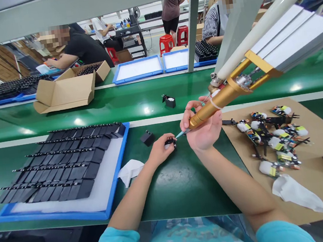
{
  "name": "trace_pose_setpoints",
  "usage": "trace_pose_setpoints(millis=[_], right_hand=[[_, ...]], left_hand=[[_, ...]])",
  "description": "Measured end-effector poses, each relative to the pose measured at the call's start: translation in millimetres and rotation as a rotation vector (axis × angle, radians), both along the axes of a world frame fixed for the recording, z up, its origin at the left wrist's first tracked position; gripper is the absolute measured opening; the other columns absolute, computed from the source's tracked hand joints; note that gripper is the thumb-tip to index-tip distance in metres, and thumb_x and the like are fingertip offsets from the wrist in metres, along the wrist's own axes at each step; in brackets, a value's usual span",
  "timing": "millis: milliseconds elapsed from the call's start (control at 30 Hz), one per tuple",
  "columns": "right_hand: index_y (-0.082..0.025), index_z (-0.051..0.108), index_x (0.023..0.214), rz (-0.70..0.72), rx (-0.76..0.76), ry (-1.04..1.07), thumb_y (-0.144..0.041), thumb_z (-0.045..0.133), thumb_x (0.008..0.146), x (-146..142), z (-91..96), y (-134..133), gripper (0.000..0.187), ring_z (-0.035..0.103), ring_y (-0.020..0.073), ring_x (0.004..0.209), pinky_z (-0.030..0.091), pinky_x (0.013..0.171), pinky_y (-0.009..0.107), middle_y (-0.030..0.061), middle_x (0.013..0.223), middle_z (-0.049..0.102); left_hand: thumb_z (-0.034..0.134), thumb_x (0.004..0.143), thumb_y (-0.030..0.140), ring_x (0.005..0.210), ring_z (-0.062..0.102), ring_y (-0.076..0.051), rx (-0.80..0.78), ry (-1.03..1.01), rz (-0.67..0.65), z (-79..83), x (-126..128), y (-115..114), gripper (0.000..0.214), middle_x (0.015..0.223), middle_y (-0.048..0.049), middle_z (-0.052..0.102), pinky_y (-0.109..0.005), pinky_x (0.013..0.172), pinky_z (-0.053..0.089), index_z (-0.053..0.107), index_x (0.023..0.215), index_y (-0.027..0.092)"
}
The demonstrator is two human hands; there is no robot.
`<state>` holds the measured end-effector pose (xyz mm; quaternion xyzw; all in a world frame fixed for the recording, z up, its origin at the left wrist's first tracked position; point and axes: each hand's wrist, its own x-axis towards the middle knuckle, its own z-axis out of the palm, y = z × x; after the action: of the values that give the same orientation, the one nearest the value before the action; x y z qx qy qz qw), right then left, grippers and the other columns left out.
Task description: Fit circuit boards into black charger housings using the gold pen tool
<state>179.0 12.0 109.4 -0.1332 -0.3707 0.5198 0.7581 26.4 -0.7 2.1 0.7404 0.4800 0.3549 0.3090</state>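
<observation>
My left hand (160,150) is closed on a small black plastic part (170,141) resting on the green belt (175,182). My right hand (204,127) grips a gold dispensing pen (218,101) that hangs from a white arm overhead. Its blue tip (179,135) touches the black part. Another black part (147,138) lies just left of my left hand. A third black part (169,101) sits farther back on the belt.
A blue tray (66,165) with rows of black casings lies at the left. White cloths (130,170) lie near it and on the cardboard sheet (316,148), which bears several small circuit boards (273,134). Other people work at the far line beside an open carton (65,90).
</observation>
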Motion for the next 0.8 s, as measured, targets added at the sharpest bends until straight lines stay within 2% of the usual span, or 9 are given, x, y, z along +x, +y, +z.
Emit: trace_pose_setpoints(millis=[100,233,300,467,800], right_hand=[[-0.029,0.047,0.106,0.004,0.016,0.004,-0.063,0.043,0.083,0,-0.6,0,0.041,0.047,0.0069,0.048,0.038,0.039,0.023,-0.0012,0.089,0.052],[-0.028,0.046,0.106,0.01,0.03,0.011,-0.062,0.043,0.084,0,-0.6,1,0.041,0.048,0.007,0.048,0.038,0.038,0.023,-0.001,0.089,0.053],[-0.028,0.045,0.106,0.009,0.025,0.004,-0.063,0.044,0.083,0,-0.7,2,0.042,0.047,0.0069,0.048,0.038,0.038,0.022,-0.0013,0.089,0.053],[-0.029,0.044,0.106,0.015,0.016,0.003,-0.065,0.045,0.082,2,-1.5,4,0.043,0.048,0.0066,0.048,0.04,0.037,0.022,-0.0018,0.089,0.052],[-0.028,0.045,0.106,0.011,0.024,0.007,-0.063,0.046,0.083,3,-2.1,5,0.042,0.048,0.0064,0.048,0.04,0.038,0.022,-0.0016,0.089,0.053]], left_hand=[[0.051,0.084,0.018,0.095,0.061,-0.019,0.142,0.195,-0.018,4.5,-5,-3,0.032,0.104,-0.0064,0.067,-0.034,0.087,0.048,0.059,0.115,0.019],[0.043,0.095,0.026,0.099,0.058,-0.021,0.197,0.331,-0.025,12.8,-10,-10,0.034,0.109,-0.0087,0.067,-0.038,0.088,0.048,0.055,0.126,0.019],[0.041,0.098,0.029,0.097,0.06,-0.02,0.207,0.334,-0.001,13.2,-10,-13,0.033,0.107,-0.0086,0.067,-0.037,0.088,0.049,0.057,0.124,0.019],[0.052,0.094,0.036,0.09,0.066,-0.018,0.19,0.29,0.057,7.8,-5,-15,0.029,0.104,-0.007,0.071,-0.033,0.085,0.053,0.062,0.115,0.019],[0.058,0.089,0.034,0.092,0.069,-0.018,0.043,0.106,0.172,10.3,4,-18,0.022,0.102,-0.0036,0.073,-0.032,0.085,0.053,0.067,0.104,0.02]])
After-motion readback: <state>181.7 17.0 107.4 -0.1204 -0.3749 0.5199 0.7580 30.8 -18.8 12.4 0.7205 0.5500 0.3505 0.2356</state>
